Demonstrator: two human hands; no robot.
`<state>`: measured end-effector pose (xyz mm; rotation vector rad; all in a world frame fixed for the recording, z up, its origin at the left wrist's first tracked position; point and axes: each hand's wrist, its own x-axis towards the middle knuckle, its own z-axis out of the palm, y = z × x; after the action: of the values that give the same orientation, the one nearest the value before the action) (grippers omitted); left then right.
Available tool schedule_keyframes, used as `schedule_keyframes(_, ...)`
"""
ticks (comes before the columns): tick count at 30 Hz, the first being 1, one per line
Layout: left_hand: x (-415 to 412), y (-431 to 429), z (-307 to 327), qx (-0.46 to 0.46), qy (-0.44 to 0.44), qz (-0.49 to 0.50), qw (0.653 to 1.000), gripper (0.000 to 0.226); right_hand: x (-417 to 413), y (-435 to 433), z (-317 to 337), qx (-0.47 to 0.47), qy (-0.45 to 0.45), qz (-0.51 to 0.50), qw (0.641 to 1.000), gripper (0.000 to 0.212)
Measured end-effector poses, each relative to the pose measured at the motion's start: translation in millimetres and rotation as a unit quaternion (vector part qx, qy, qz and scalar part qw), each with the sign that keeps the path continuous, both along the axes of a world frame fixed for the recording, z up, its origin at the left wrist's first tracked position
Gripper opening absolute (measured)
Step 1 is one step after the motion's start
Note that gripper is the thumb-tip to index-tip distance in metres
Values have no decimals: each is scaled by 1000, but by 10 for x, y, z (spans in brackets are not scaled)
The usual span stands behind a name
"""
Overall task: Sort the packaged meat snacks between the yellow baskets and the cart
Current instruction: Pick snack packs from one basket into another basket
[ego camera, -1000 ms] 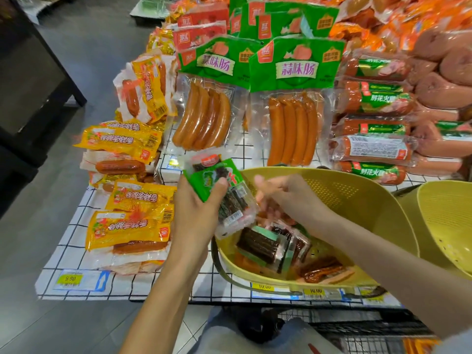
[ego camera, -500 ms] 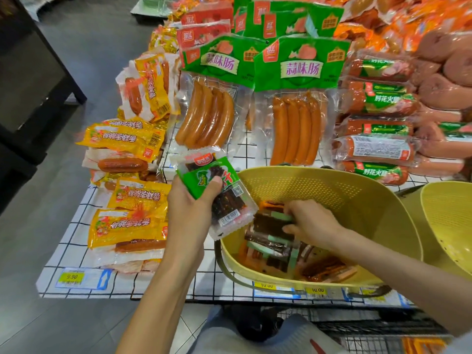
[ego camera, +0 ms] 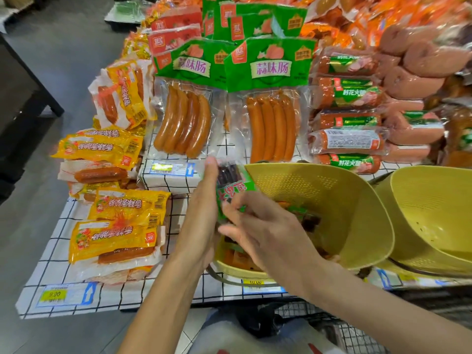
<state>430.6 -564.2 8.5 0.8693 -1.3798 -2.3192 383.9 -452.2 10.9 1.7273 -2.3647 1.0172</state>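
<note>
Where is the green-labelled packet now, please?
Centre of the head view: the left hand grips the green-labelled packet at the nearer yellow basket's left rim, right hand touching.

1. Your left hand (ego camera: 201, 221) and left forearm (ego camera: 163, 297) are bare all the way to the lower edge of the view.
2. Your right hand (ego camera: 268, 236) and right forearm (ego camera: 370, 300) are bare too, out to the right edge.
3. Your left thumbnail (ego camera: 210, 162) looks short and pale, though it is blurred.
4. Below your arms there is pale grey-white cloth (ego camera: 255, 338) with small red marks. You cannot tell whether it is your clothing.
</note>
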Motion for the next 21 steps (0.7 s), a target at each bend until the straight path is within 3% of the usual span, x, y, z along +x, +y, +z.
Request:
schedule_keyframes(3,15,-46,-23,-37,-40,33,998,28,-151,110,61,-14,-83,29,996,36)
schedule_keyframes(6,81,-173,-33,-30,-44,81,995,28,-574,236,47,-16,-81,-114,990,23)
schedule_keyframes(8,128,-263,-23,-37,-45,111,992,27,-788,218,-110,163,-69,-134,975,16)
schedule_keyframes(10,144,-322,-13,-29,-40,128,991,28,-835,111,-354,380,-70,-74,919,30)
schedule_keyframes(12,152,-345,-6,-29,-36,134,990,29,-781,-14,-564,496,-16,-28,868,47)
schedule_keyframes(14,159,-341,-2,-25,-30,136,990,27,-707,-102,-712,493,94,-2,865,58)
schedule_keyframes(17,179,-326,-11,-20,-34,138,990,26,-551,-174,-860,447,208,66,867,58)
schedule_keyframes(21,204,-332,-25,-10,-35,134,990,27,-461,-243,-987,513,205,47,832,42)
